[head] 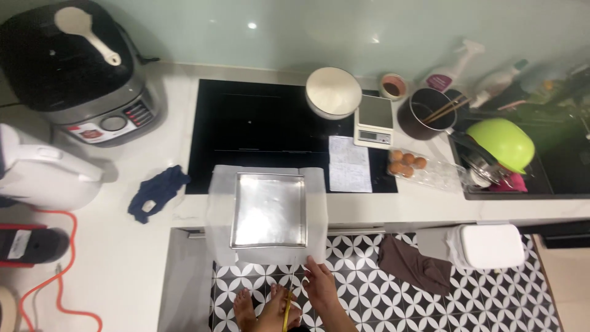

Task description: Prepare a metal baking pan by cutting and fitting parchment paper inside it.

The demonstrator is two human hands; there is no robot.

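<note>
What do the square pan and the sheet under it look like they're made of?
The square pan looks like bare metal, probably aluminium: dull silver with soft glare. The sheet beneath looks like baking paper: thin, whitish, slightly translucent, overhanging the counter edge where the right hand touches it.

Overhead lamps are lighting the kitchen evenly, glaring as two small spots on the pale wall [307, 31] and sheening off the metal tray [268, 209]. Soft shadows are trailing the rice cooker [74, 67]. Bottles [491, 80] at the worktop's right end are blurring, and the edges are bowing.
</note>
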